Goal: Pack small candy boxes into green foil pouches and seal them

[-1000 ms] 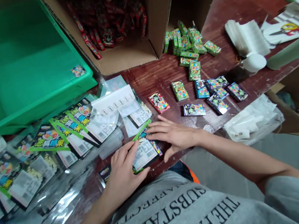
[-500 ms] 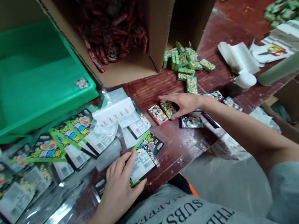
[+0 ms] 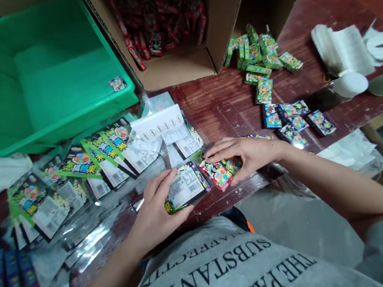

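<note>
Packet lies near the front edge of the desk in the grasp of the left hand, as the right hand grips a red box and a green box at its right end, with open surface stretching behind to a cardboard carton.

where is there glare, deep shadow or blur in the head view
In the head view: bright glare on clear plastic bags at lower left; deep shadow inside the cardboard box of red packets; small print on the printed bag at the left hand too blurred to read.
</note>
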Available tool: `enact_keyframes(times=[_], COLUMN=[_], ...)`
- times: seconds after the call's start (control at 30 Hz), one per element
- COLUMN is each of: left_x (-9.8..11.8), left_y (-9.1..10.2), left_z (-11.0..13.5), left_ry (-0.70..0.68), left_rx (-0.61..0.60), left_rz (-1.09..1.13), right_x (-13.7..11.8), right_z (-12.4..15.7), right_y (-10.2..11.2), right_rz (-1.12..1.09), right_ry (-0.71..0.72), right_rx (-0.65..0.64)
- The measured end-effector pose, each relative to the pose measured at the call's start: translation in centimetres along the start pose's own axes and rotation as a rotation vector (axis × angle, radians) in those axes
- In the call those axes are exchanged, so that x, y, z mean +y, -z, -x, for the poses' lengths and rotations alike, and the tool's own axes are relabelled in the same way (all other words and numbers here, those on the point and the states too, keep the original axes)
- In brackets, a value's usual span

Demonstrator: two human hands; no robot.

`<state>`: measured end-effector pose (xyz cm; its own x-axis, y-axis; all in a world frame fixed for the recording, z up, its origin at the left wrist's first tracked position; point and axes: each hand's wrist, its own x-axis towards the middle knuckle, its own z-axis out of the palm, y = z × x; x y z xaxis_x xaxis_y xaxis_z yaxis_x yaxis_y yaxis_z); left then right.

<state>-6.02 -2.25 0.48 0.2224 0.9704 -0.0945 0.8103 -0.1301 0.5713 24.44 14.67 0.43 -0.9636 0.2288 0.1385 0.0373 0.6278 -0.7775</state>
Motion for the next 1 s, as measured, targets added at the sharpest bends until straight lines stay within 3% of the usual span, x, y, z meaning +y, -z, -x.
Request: enact_keyframes(times=[0.23,0.37,0.5,0.6,0.83,1.0], left_x=[0.3,-0.1,-0.2,0.2,0.9,1.6], left_y=[-1.9,-3.0,-3.0,-2.8,-1.8,-1.2], left_z=[-0.6,-0.6,-0.6,-0.7,-1.0,-2.0], left_ry=[-0.07,-0.054,-0.074,-0.106,-0.161,-0.065], left_rx=[-0.001,0.022,0.05,0.07,0.064,0.113], left_rz=[-0.066,-0.089,-0.109,-0.123,-0.074,0.03], right_x=[0.3,0.2,-0.1,-0.4,-0.9,-1.0], right_z=[-2.8,-2.0,0.2,0.5,-1.3,-3.2], right_y=[-3.5,-4.5,-3.8,-3.3,-0.8,1.0], right_rz=[0.186,0.214,0.29,0.269,0.237,0.219], right_ry=[-0.06,-0.127,-0.244,-0.212,-0.118,-0.068], right_rx=[-0.022,-0.004,0.047,0.043,-0.019,-0.003])
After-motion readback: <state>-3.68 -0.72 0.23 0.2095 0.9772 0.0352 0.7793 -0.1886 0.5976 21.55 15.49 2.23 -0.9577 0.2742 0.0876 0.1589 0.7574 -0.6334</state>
